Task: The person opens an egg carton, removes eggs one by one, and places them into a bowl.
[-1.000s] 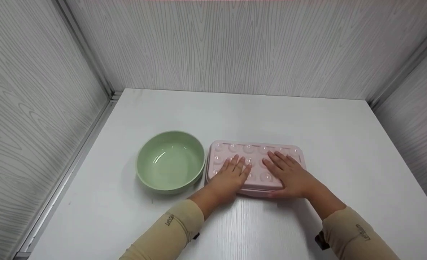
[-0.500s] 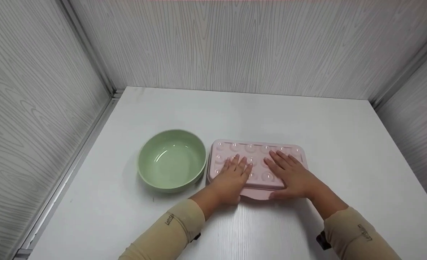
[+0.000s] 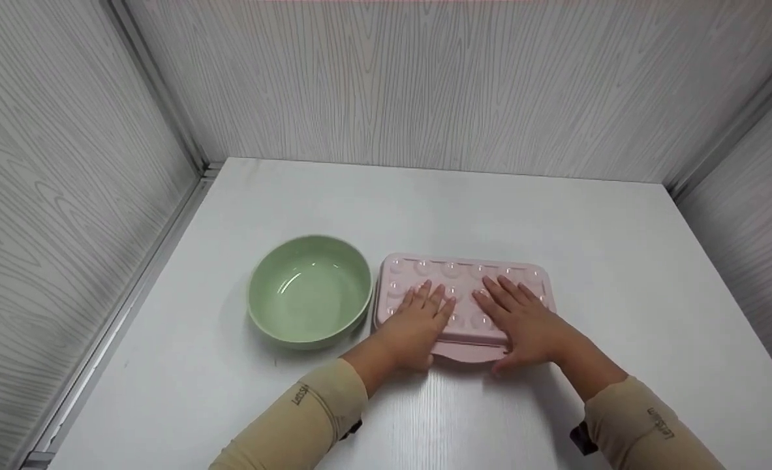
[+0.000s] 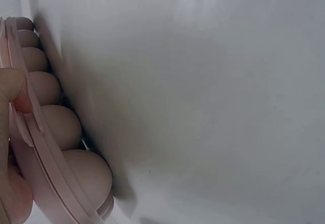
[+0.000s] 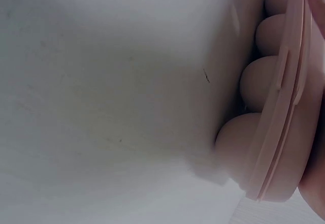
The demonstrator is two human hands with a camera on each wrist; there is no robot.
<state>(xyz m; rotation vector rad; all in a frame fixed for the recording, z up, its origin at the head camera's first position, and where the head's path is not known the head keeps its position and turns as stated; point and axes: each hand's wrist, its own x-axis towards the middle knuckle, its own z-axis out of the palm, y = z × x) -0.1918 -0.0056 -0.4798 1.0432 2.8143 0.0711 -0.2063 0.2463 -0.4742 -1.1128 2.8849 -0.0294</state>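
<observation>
A pink lidded egg box (image 3: 467, 333) lies flat on the table, its lid covered in rows of round bumps. My left hand (image 3: 414, 331) rests on the lid's left half, fingers spread and straight. On the right half lies my right hand (image 3: 528, 326), also spread, its thumb pointing down past the front edge. A curved lip (image 3: 469, 352) sticks out at the front between the hands. Round cups (image 4: 87, 176) bulge below the rim in the left wrist view, where the left thumb (image 4: 18, 92) touches the rim. The right wrist view shows similar cups (image 5: 241, 137).
A green round bowl (image 3: 310, 297) stands right beside the box on its left, with nothing in it. The white table (image 3: 425, 202) is enclosed by wood-grain panels (image 3: 386, 85) at the back and both sides.
The front lip of the egg box has come into fuller view between the hands. My right thumb has shifted off the front rim toward me. The other fingers stay nearly where they were.
</observation>
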